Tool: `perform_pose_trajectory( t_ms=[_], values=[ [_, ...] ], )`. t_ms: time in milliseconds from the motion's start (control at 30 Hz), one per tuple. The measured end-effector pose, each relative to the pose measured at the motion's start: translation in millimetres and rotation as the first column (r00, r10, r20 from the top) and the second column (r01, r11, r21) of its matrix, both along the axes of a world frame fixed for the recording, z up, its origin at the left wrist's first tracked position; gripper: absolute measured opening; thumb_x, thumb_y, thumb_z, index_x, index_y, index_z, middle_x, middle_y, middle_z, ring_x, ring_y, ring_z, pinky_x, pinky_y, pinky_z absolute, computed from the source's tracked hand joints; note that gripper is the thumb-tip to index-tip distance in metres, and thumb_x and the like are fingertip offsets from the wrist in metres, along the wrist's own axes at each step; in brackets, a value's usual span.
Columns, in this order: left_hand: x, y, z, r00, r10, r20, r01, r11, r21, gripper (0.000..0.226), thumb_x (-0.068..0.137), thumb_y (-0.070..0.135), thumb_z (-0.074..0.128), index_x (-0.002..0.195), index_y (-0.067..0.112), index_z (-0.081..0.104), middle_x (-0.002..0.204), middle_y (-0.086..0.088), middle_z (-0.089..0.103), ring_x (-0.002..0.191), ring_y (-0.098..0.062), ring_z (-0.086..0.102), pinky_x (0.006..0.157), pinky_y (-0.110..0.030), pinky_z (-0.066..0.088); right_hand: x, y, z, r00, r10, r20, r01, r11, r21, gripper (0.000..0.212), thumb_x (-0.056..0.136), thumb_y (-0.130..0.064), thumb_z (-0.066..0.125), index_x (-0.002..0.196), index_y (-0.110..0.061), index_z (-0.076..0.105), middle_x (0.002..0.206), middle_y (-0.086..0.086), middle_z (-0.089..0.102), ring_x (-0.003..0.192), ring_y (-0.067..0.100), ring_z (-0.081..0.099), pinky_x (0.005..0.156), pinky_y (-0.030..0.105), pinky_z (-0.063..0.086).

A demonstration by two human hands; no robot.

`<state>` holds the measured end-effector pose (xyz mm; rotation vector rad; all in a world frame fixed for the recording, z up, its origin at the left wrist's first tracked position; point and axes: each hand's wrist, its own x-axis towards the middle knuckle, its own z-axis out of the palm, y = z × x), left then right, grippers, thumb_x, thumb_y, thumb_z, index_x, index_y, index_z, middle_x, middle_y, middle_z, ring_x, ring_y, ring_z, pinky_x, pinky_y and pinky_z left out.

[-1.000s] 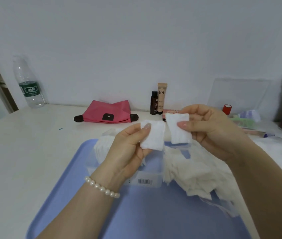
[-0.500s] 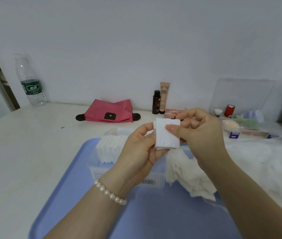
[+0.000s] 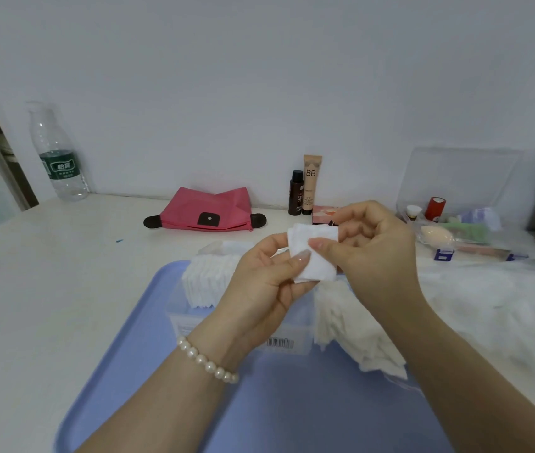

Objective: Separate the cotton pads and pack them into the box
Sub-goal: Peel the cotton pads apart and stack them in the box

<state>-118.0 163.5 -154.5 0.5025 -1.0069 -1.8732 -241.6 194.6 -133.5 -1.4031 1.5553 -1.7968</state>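
Head view: your left hand point(image 3: 259, 282) and right hand point(image 3: 374, 250) both pinch one white cotton pad point(image 3: 313, 256) between thumb and fingers, raised above the clear box point(image 3: 243, 322). One second ago each hand held its own pad, apart from the other; half a second ago the pads had already been brought together. The grip now matches that state, with the left thumb lying across the pad face. Whether one pad or two overlapped pads are held cannot be told.

The box sits on the blue tray point(image 3: 292, 403), under your left hand, with a row of pads point(image 3: 207, 282) standing on edge at its 9 o'clock end. A barcode label point(image 3: 279, 342) shows on its near wall; the digits are unreadable. A loose pile of pads point(image 3: 357, 335) lies at 3 o'clock of the box.

At 12 o'clock on the table point(image 3: 47, 289), the beige tube point(image 3: 311, 184) reads "BB". The water bottle point(image 3: 58, 158) at 10 o'clock carries a green label; its characters are too small to read.
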Motion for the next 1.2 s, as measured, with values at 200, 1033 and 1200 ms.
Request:
perform_pose_trajectory(
  t_ms=[200,1033,1200],
  values=[
    [3,-2,3,0.999,-0.004,-0.044,0.004,1.0,-0.008,0.021,0.085,-0.008,0.05,0.101,0.002,0.059,0.09,-0.014,0.073,0.081,-0.022,0.071,0.07,-0.031,0.059,-9,-3,-1,0.998,0.053,-0.017,-0.053,0.999,-0.005,0.028,0.066,-0.009,0.081,0.092,-0.012,0.073,0.078,0.012,0.066,0.059,0.008,0.051,0.06,0.017,0.049],
    [8,-8,4,0.998,0.058,0.035,-0.061,0.994,0.086,0.02,0.097,0.008,0.042,0.098,-0.002,0.059,0.085,-0.013,0.072,0.072,-0.017,0.07,0.066,-0.029,0.059,-21,9,17,0.917,0.39,0.085,-0.387,0.921,-0.041,0.015,0.056,-0.013,0.079,0.061,-0.014,0.064,0.058,-0.002,0.068,0.053,0.011,0.062,0.052,0.019,0.05],
    [3,-2,4,0.994,0.076,0.075,-0.077,0.997,0.004,0.018,0.098,0.007,0.041,0.096,0.002,0.059,0.082,-0.008,0.073,0.072,-0.016,0.07,0.066,-0.027,0.059,-19,5,15,0.916,0.345,0.202,-0.37,0.924,0.096,0.018,0.056,-0.01,0.078,0.062,-0.009,0.061,0.054,0.006,0.065,0.047,0.019,0.059,0.041,0.022,0.049]
  ],
)
